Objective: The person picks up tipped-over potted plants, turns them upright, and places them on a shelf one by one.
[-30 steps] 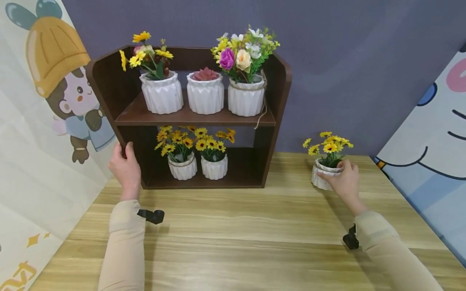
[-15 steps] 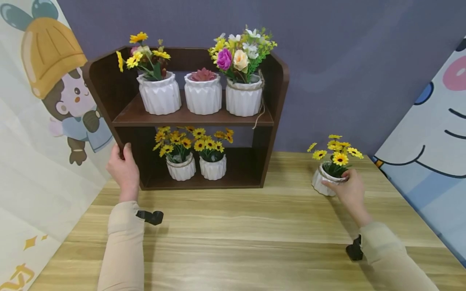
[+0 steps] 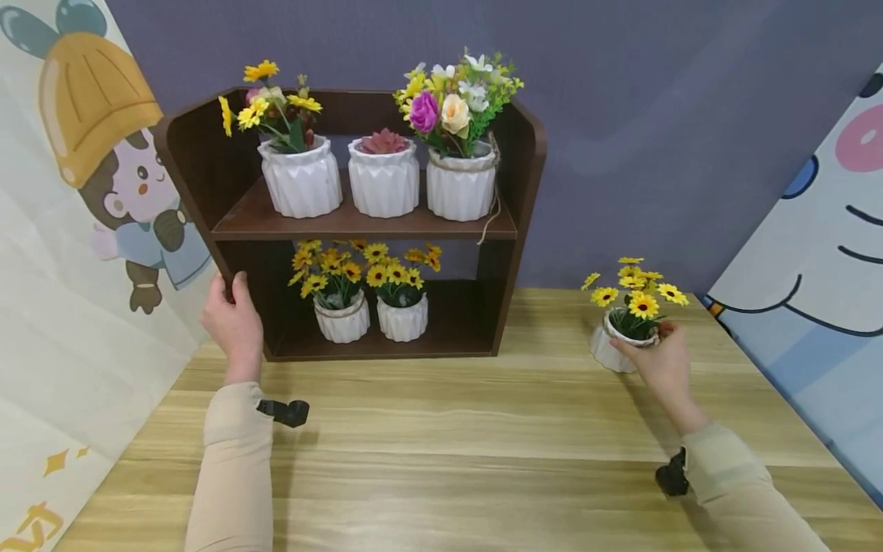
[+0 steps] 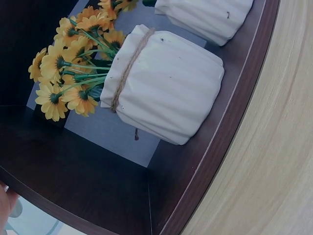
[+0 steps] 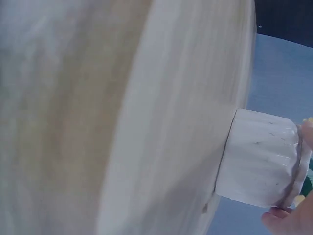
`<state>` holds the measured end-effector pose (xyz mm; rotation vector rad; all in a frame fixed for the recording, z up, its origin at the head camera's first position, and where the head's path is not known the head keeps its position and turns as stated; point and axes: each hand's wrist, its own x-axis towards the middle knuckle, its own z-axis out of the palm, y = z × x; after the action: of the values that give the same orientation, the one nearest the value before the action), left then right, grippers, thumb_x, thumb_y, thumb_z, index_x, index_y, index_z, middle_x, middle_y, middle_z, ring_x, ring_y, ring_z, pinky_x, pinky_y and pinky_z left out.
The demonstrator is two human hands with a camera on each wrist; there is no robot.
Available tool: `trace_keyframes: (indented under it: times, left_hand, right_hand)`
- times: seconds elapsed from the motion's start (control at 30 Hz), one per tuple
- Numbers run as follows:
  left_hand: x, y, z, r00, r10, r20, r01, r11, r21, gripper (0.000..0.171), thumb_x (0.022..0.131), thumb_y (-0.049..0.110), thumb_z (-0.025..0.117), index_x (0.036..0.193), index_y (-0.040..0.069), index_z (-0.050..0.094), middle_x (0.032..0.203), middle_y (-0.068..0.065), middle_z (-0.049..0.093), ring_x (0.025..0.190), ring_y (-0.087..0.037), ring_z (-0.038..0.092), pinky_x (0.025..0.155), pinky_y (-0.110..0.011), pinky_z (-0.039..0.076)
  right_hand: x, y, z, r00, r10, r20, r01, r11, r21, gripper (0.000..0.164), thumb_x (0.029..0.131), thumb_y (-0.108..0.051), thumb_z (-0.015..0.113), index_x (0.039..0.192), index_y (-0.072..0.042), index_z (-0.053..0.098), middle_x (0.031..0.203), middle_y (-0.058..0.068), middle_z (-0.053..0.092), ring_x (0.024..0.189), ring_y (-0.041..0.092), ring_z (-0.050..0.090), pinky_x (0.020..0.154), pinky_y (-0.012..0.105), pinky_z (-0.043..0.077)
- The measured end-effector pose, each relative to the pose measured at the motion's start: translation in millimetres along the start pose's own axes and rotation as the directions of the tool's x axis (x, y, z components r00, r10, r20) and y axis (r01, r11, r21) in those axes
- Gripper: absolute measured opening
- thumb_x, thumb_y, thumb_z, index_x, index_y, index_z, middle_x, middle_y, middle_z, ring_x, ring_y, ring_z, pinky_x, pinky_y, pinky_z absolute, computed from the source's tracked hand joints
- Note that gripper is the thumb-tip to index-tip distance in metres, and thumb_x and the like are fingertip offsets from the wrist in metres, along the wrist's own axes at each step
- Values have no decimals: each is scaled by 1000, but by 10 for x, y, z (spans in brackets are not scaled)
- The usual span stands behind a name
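Note:
My left hand (image 3: 234, 322) grips the left side panel of a dark brown two-tier shelf (image 3: 366, 230), thumb on the front edge. On the right, my right hand (image 3: 664, 368) holds a white fluted flowerpot (image 3: 611, 349) of yellow sunflowers (image 3: 638, 299) by its rim, between thumb and fingers. The right wrist view has this pot (image 5: 259, 156) with its base at the wooden tabletop and twine round its neck. Inside the shelf's lower tier, the left wrist view catches a twine-tied pot (image 4: 166, 83) of yellow flowers; only a sliver of the left fingers (image 4: 6, 200) shows there.
Three white pots stand on the upper tier: yellow flowers (image 3: 303, 180), a red succulent (image 3: 383, 180) and a mixed bouquet (image 3: 461, 188). Two sunflower pots, one twine-tied (image 3: 343, 318) and one plain (image 3: 403, 318), fill part of the lower tier. A grey backdrop (image 3: 662, 153) rises behind the wooden table (image 3: 455, 437).
The right hand has shifted slightly right and nearer me; its flowerpot has moved a little the same way, flowers leaning toward me. The left hand keeps its hold on the shelf.

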<state>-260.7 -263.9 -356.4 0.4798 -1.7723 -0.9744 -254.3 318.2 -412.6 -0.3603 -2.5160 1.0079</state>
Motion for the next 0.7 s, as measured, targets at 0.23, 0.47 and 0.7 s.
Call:
trace_keyframes:
  times: [0.23,0.47,0.7]
  left_hand:
    - [-2,1,2,1000,2,-8,-2,1000,-1,36,91,35,48,95,2,62,84,-17,63,69,-24,47,62,-27,30]
    - [2,-13,14,1000,1,-15,-1,1000,-3,35,91,34,49,93,2,62,80,-16,61,66,-19,43,61,-25,29]
    - [6,-16,12,1000,-4,-13,4,1000,-8,37,91,36,48,96,3,63,85,-15,64,68,-19,45,62,-27,31]
  right_hand:
    - [50,-39,-37,990,47,131,-39,998,-57,101,75,-61,59,134,12,22,128,37,37,112,51,41,85,58,38]
    - [157,-78,19,976,89,201,-59,987,-150,109,74,-68,53,131,19,22,124,41,37,107,51,43,80,55,41]
    - [163,-113,63,976,105,189,-82,989,-126,113,72,-66,58,132,21,18,129,43,28,112,52,38,89,57,37]
